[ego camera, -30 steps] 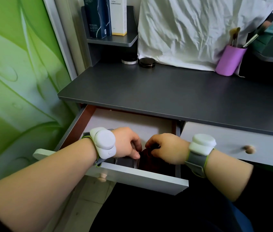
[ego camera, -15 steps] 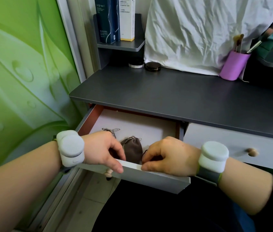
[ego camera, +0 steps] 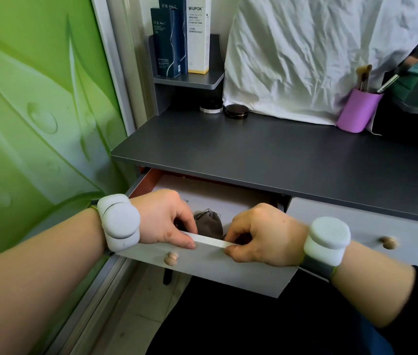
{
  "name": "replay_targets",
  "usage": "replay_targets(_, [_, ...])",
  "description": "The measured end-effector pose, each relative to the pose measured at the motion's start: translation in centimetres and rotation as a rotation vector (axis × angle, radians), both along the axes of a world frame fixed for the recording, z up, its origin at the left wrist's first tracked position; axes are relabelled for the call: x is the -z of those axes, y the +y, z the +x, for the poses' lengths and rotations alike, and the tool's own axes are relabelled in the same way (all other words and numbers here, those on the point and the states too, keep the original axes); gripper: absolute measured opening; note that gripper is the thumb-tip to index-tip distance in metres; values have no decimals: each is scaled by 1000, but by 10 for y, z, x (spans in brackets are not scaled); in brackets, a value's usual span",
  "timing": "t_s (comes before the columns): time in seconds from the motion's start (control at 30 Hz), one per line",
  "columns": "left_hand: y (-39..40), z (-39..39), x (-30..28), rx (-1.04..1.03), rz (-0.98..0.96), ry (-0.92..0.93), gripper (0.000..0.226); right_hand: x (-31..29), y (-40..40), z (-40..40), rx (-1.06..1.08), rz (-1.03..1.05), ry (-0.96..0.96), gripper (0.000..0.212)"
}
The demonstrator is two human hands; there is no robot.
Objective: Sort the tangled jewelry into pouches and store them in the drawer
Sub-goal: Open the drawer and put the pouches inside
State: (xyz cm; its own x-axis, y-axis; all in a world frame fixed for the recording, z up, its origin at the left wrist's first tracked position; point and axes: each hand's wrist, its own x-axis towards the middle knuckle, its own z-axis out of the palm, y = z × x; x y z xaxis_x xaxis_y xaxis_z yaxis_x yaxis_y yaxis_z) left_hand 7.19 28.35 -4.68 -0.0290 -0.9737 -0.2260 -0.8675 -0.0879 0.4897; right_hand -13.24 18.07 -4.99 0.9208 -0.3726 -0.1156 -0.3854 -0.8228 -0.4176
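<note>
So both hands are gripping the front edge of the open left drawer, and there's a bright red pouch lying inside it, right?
Not quite: the pouch is grey-brown, not bright red, as the head view shows. The rest holds: the left hand and right hand both grip the front edge of the open left drawer, with the pouch lying inside.

Two hands (ego camera: 164, 219) (ego camera: 264, 235), one pouch (ego camera: 209, 222), two drawers (ego camera: 202, 265) (ego camera: 372, 234), three boxes (ego camera: 177, 39).

Bedroom vanity: makeup brushes (ego camera: 364, 76), skincare boxes (ego camera: 181, 37)

pouch (ego camera: 209, 224) grey-brown | drawer (ego camera: 218, 267) white | desk (ego camera: 267, 157) dark grey | cup (ego camera: 356, 111) purple
</note>
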Motion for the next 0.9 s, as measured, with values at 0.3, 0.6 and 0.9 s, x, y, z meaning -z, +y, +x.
replay_targets(0.3, [-24, 6, 7, 18, -331, -126, 25, 5, -25, 8, -7, -285, -125, 24])
replay_targets(0.6, [-61, 12, 21, -76, -488, -200, 67, 8, -50, 18, 138, -463, -153, 59])
replay_targets(0.9, [-81, 12, 34, -148, -510, -205, 54, 20, -62, 27, 206, -484, -163, 47])
